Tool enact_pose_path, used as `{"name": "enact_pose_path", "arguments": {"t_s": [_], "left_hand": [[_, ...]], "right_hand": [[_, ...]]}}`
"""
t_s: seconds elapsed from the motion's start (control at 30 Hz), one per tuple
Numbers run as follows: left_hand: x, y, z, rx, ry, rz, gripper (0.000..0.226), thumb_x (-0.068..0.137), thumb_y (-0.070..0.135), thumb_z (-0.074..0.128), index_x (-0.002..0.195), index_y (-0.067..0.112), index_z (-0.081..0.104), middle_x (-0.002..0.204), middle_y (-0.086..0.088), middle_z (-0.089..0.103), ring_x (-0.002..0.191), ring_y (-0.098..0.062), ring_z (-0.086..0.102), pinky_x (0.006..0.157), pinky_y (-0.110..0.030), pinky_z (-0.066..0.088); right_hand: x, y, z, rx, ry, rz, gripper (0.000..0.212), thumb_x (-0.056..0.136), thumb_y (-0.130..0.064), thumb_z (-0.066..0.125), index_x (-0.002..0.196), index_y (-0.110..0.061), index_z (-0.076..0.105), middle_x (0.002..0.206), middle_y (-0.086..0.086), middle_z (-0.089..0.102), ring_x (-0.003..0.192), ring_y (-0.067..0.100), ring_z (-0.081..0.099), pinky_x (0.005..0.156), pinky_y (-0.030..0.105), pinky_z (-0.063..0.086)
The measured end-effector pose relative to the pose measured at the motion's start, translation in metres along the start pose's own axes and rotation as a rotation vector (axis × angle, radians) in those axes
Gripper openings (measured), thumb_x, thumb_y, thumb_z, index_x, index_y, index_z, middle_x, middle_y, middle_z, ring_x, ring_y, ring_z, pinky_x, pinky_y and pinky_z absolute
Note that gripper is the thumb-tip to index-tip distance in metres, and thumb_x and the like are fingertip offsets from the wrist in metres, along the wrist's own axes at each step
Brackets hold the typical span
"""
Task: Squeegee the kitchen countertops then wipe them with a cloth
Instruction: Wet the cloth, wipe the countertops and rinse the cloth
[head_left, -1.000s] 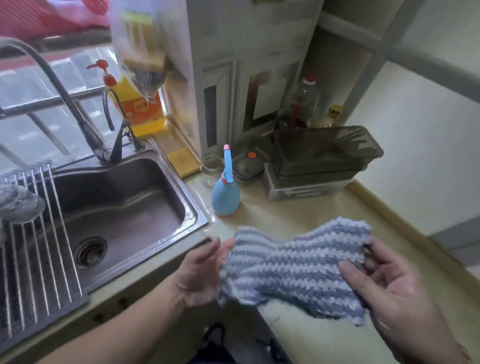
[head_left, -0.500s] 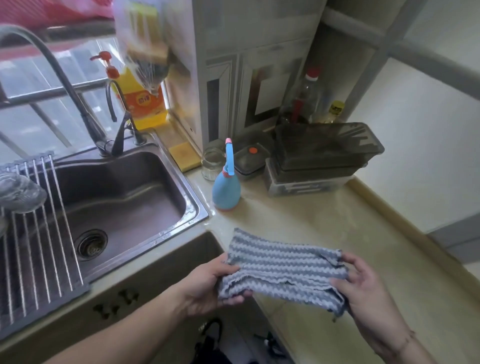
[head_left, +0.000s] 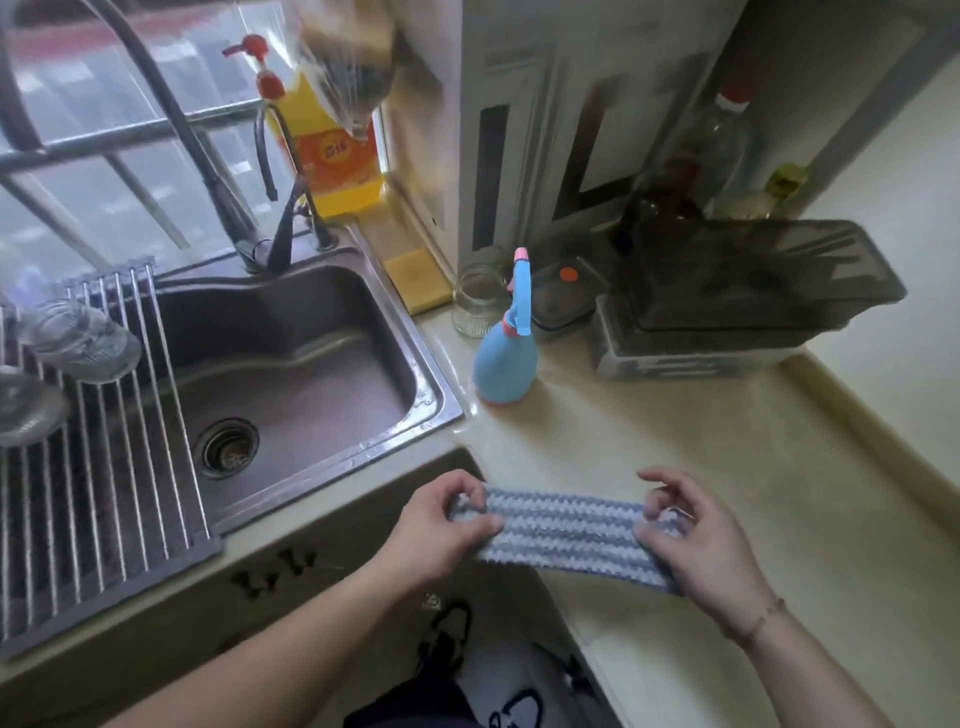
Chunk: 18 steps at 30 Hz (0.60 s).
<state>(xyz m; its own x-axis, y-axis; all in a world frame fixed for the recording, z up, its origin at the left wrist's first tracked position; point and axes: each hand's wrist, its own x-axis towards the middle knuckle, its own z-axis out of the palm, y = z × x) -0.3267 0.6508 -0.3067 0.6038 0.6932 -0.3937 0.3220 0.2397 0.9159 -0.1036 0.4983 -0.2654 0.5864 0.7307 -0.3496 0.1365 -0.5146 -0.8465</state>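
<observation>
From the head camera, both hands hold a blue-and-white striped cloth (head_left: 563, 530) folded into a long band, stretched between them just above the near edge of the cream worktop (head_left: 779, 467). The left hand (head_left: 439, 525) grips the cloth's left end, fingers curled over the top and thumb beneath. The right hand (head_left: 691, 540) pinches the right end between thumb and curled fingers; a thin bracelet (head_left: 758, 623) circles that wrist.

Farther back on the worktop stands a blue spray bottle (head_left: 504, 364) with a pink-tipped nozzle, just right of the steel sink (head_left: 291, 364). Beyond the bottle are a clear glass jar (head_left: 475, 301) and a small lidded container (head_left: 563, 296) with an orange dot, and to the right a dark translucent lidded box (head_left: 748, 291). A yellow sponge (head_left: 418, 278) lies at the sink's far right corner, near a yellow pump bottle of detergent (head_left: 332, 150) on the window sill. The tap (head_left: 218, 171) arches over the basin. A roll-up wire rack (head_left: 88, 426) covers the sink's left part, with upturned glasses (head_left: 78, 338) on it.
</observation>
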Motion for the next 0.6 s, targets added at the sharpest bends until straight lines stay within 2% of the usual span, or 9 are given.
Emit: {"name": "enact_pose_path", "arguments": {"t_s": [0.1, 0.17, 0.23, 0.27, 0.3, 0.37, 0.43, 0.5, 0.6], "left_hand": [[0.009, 0.002, 0.011, 0.018, 0.051, 0.017, 0.025, 0.074, 0.011, 0.072, 0.091, 0.025, 0.059, 0.08, 0.001, 0.061, 0.064, -0.01, 0.056, 0.067, -0.034, 0.054], [0.016, 0.01, 0.022, -0.196, -0.058, -0.048, 0.047, 0.07, 0.013, 0.071, 0.108, 0.035, 0.056, 0.096, -0.001, 0.066, 0.082, -0.015, 0.065, 0.081, -0.042, 0.056], [0.026, 0.015, 0.032, -0.46, -0.19, -0.211, 0.067, 0.076, 0.01, 0.069, 0.13, 0.04, 0.041, 0.104, -0.005, 0.068, 0.088, -0.021, 0.068, 0.082, -0.04, 0.055], [0.031, 0.017, 0.034, -0.406, -0.203, -0.248, 0.071, 0.082, 0.013, 0.068, 0.137, 0.041, 0.032, 0.104, -0.002, 0.067, 0.085, -0.017, 0.068, 0.08, -0.035, 0.054], [0.036, 0.019, 0.032, -0.187, -0.168, -0.231, 0.072, 0.086, 0.019, 0.067, 0.142, 0.038, 0.026, 0.104, 0.002, 0.065, 0.082, -0.011, 0.068, 0.08, -0.03, 0.053], [0.045, 0.011, 0.023, 0.304, 0.078, -0.122, 0.064, 0.087, 0.025, 0.06, 0.143, 0.034, 0.031, 0.116, 0.008, 0.062, 0.092, -0.008, 0.064, 0.089, -0.028, 0.05], [0.043, 0.005, 0.014, 0.427, 0.217, 0.013, 0.054, 0.081, 0.016, 0.054, 0.133, 0.029, 0.046, 0.122, 0.009, 0.058, 0.104, -0.012, 0.058, 0.099, -0.032, 0.044], [0.044, -0.002, 0.012, 0.518, 0.254, 0.218, 0.048, 0.072, 0.012, 0.051, 0.119, 0.021, 0.057, 0.122, 0.007, 0.055, 0.112, -0.015, 0.05, 0.104, -0.031, 0.039], [0.055, -0.016, 0.019, 0.729, 0.245, 0.486, 0.033, 0.075, 0.029, 0.062, 0.107, 0.019, 0.064, 0.124, 0.0, 0.053, 0.112, -0.022, 0.046, 0.099, -0.034, 0.039]], "right_hand": [[0.022, -0.012, 0.007, -0.321, 0.152, -0.082, 0.066, 0.073, 0.003, 0.074, 0.127, -0.029, 0.055, 0.108, 0.002, 0.056, 0.079, 0.011, 0.052, 0.072, 0.015, 0.042], [0.032, -0.03, 0.011, -0.355, 0.295, -0.187, 0.068, 0.072, 0.003, 0.075, 0.133, -0.021, 0.056, 0.11, 0.0, 0.055, 0.093, 0.01, 0.054, 0.079, 0.003, 0.039], [0.033, -0.051, 0.029, -0.322, 0.266, -0.365, 0.063, 0.073, 0.0, 0.077, 0.13, -0.018, 0.058, 0.112, -0.003, 0.056, 0.098, 0.004, 0.055, 0.086, 0.0, 0.038], [0.031, -0.056, 0.042, -0.31, 0.183, -0.431, 0.058, 0.076, -0.007, 0.076, 0.13, -0.019, 0.058, 0.116, -0.007, 0.057, 0.101, 0.0, 0.056, 0.091, 0.004, 0.041], [0.03, -0.056, 0.053, -0.33, 0.096, -0.469, 0.051, 0.081, -0.016, 0.073, 0.13, -0.021, 0.058, 0.12, -0.009, 0.058, 0.107, -0.002, 0.056, 0.096, 0.009, 0.042], [0.036, -0.039, 0.064, -0.433, 0.064, -0.496, 0.039, 0.086, -0.027, 0.062, 0.123, -0.019, 0.064, 0.123, -0.005, 0.062, 0.115, 0.007, 0.057, 0.103, 0.023, 0.043], [0.048, -0.014, 0.063, -0.513, 0.137, -0.437, 0.029, 0.084, -0.022, 0.059, 0.109, -0.015, 0.071, 0.112, 0.0, 0.069, 0.106, 0.019, 0.063, 0.099, 0.028, 0.045], [0.058, 0.005, 0.06, -0.591, 0.151, -0.374, 0.024, 0.081, -0.02, 0.06, 0.1, -0.016, 0.074, 0.104, 0.0, 0.07, 0.098, 0.024, 0.065, 0.094, 0.022, 0.042], [0.08, 0.015, 0.068, -0.649, 0.09, -0.376, 0.03, 0.08, -0.027, 0.061, 0.105, -0.016, 0.072, 0.105, 0.001, 0.067, 0.097, 0.024, 0.064, 0.091, 0.028, 0.048]]}}
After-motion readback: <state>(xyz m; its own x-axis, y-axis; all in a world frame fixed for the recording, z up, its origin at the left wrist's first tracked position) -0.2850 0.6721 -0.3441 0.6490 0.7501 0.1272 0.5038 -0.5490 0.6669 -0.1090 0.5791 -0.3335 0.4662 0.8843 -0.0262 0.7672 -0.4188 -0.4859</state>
